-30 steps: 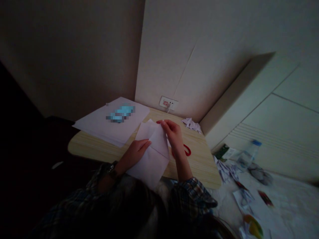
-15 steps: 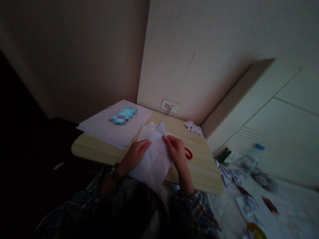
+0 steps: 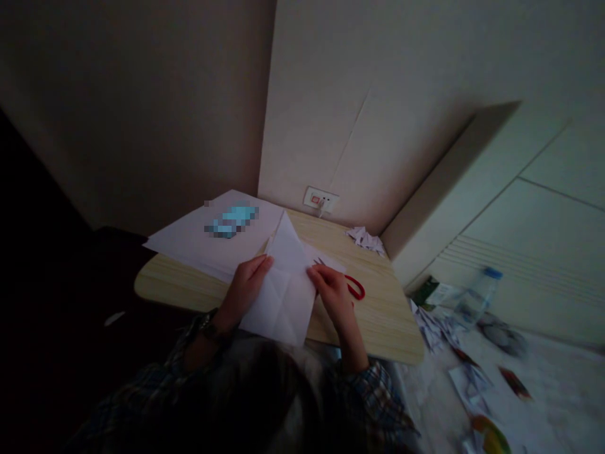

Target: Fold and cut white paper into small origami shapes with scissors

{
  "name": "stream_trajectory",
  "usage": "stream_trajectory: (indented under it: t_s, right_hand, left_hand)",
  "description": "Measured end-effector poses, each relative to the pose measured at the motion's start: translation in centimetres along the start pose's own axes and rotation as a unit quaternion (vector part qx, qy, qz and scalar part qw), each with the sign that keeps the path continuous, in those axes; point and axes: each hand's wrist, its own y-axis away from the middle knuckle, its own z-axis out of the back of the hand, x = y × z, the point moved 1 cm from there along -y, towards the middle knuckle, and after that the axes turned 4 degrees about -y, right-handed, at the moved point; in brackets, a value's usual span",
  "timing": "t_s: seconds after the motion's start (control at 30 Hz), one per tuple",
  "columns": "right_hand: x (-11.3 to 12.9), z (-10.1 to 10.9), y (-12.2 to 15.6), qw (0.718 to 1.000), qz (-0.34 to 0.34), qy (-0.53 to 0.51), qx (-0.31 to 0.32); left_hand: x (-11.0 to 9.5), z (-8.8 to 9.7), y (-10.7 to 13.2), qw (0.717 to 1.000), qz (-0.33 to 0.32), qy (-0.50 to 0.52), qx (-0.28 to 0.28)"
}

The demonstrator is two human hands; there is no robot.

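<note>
A creased white sheet of paper [image 3: 283, 287] with a pointed top is held up between both hands over the near part of the table. My left hand [image 3: 248, 284] pinches its left edge, thumb on the near side. At the right edge, my right hand [image 3: 331, 287] grips the same sheet between thumb and fingers. Red-handled scissors [image 3: 355, 288] lie on the table just beyond my right hand, their blades partly covered by it. Another piece of white paper [image 3: 326, 253] lies behind the held sheet, mostly hidden.
Large white sheets [image 3: 189, 243] with a blurred blue item [image 3: 234, 219] cover the table's [image 3: 387, 321] left side. Folded paper pieces [image 3: 365, 240] lie at the back, near a wall socket [image 3: 321, 198]. Right of the table are a bottle [image 3: 477, 299] and more folded paper [image 3: 432, 328].
The sheet's folded flap has opened into a broader pointed shape, its tip moving left. My left hand has shifted slightly left. The scissor blades and a paper behind have come into view.
</note>
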Motion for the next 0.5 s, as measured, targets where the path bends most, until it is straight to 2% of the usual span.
stream_trajectory:
  t_s: [0.2,0.5]
  right_hand:
    - [-1.4,0.0,0.3,0.998,-0.018,-0.023,-0.061]
    - [-1.7,-0.7,0.7,0.997,0.000,-0.041,-0.070]
  left_hand:
    - [0.0,-0.3,-0.9,1.000,-0.010,-0.005,0.002]
    - [1.1,-0.3,-1.2,1.000,0.006,-0.003,-0.028]
